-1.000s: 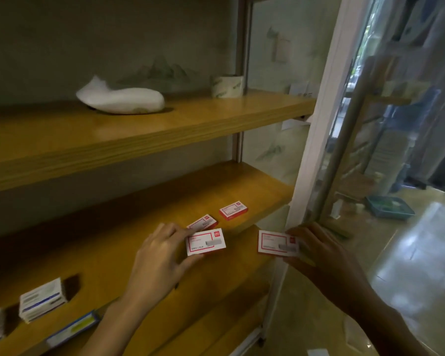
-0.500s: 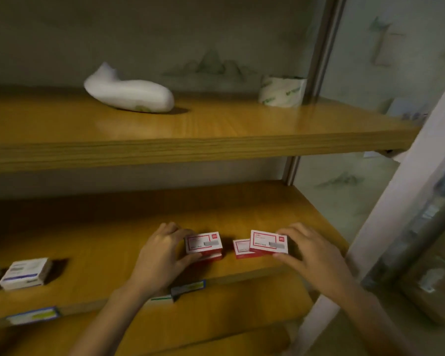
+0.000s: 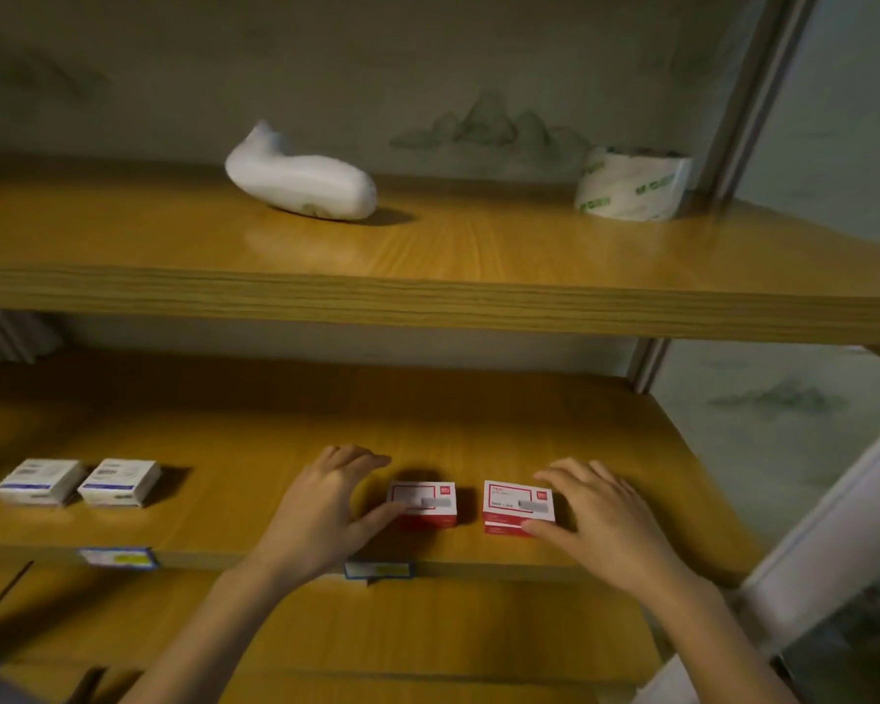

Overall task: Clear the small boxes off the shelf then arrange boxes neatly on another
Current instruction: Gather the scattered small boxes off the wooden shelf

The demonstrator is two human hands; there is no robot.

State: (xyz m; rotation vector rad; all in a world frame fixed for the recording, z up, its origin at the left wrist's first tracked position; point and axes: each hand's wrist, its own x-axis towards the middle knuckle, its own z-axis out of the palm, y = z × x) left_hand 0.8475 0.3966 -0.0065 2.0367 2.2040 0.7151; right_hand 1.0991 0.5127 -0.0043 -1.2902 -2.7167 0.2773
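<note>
Two small red-and-white boxes sit side by side near the front of the middle wooden shelf [image 3: 478, 414]. My left hand [image 3: 321, 510] is at the left box [image 3: 425, 500]: its thumb touches the front left corner and its fingers arch just behind the box without reaching it. My right hand [image 3: 600, 515] pinches the right box [image 3: 514, 505], with the thumb on the front and the fingertips at the back right corner. I cannot tell whether either box rests on another one.
Two white-and-blue boxes [image 3: 39, 482] [image 3: 120, 482] stand at the left of the same shelf. The upper shelf [image 3: 428, 302] carries a white bundle [image 3: 301, 182] and a tape roll [image 3: 631, 185]. Price labels [image 3: 377, 570] hang on the shelf edge. A white frame [image 3: 834, 525] borders the right side.
My view swung left and closer to the shelf. Both hands brought the red boxes down onto the middle shelf, and the fingers of my left hand have loosened.
</note>
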